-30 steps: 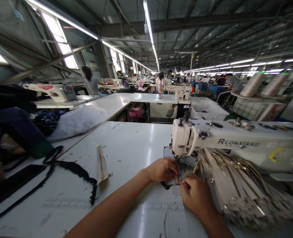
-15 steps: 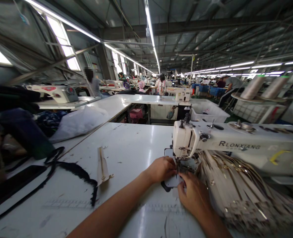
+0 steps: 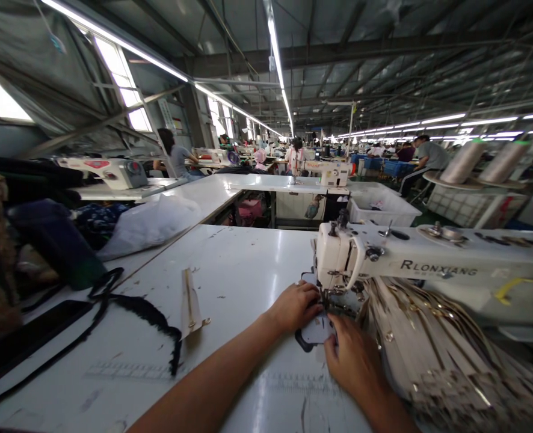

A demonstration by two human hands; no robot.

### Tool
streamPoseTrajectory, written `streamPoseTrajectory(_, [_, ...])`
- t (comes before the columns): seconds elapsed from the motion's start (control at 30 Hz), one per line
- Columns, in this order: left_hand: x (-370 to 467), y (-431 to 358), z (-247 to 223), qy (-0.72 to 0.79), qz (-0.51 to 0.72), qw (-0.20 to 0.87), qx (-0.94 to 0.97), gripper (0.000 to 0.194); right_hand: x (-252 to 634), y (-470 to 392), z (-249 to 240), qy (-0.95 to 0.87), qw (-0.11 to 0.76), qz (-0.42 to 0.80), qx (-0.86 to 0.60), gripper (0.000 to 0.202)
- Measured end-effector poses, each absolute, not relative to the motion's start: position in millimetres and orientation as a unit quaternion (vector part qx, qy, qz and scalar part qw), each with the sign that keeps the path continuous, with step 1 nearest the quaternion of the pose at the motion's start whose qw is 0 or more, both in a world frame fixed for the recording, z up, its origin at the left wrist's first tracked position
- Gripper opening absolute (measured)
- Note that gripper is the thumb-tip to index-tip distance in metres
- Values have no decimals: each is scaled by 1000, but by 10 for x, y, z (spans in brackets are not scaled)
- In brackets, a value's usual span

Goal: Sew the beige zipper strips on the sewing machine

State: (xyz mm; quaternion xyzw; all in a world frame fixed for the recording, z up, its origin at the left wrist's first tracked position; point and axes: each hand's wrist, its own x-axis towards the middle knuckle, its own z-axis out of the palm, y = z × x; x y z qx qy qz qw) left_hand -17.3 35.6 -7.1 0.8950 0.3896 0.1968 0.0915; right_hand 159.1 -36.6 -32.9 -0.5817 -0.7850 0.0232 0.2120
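Observation:
My left hand point(image 3: 295, 305) lies just left of the needle of a white sewing machine point(image 3: 341, 255), fingers bent down and closed at the presser foot. Close to the front of the same foot is my right hand point(image 3: 354, 352), its thumb and fingers drawn together beside the metal needle plate point(image 3: 314, 332). Whatever the fingertips hold is covered by the hands and too small to name. A large bundle of pale zipper strips point(image 3: 424, 337) with gold-coloured teeth lies right of my right hand, partly under the machine arm. One short zipper piece point(image 3: 191, 304) rests apart on the left of the table.
The white table point(image 3: 243, 258) has printed ruler marks near its front. Black fuzzy cord point(image 3: 147, 313) trails on the left, near a white plastic bag point(image 3: 151, 222). Thread cones point(image 3: 462, 161) and a white bin point(image 3: 381, 207) stand beyond the machine. Several people sit or stand farther off.
The whole view has shifted slightly right and down. My hands stay by the needle; the left fingers lie a little flatter, and more of the needle plate shows between the hands.

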Motion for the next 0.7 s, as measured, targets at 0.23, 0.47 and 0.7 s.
streamPoseTrajectory(0.23, [-176,333,-90,400,199,88,890,17,1599,-371,-401,-792,241,-2,-560,36])
streamPoseTrajectory(0.47, [-186,321,-77,409,188,100,887,15,1644,-309,-574,-806,270,-26,-526,36])
streamPoseTrajectory(0.7, [-168,318,-83,417,187,107,883,16,1648,-306,-586,-806,273,-18,-525,34])
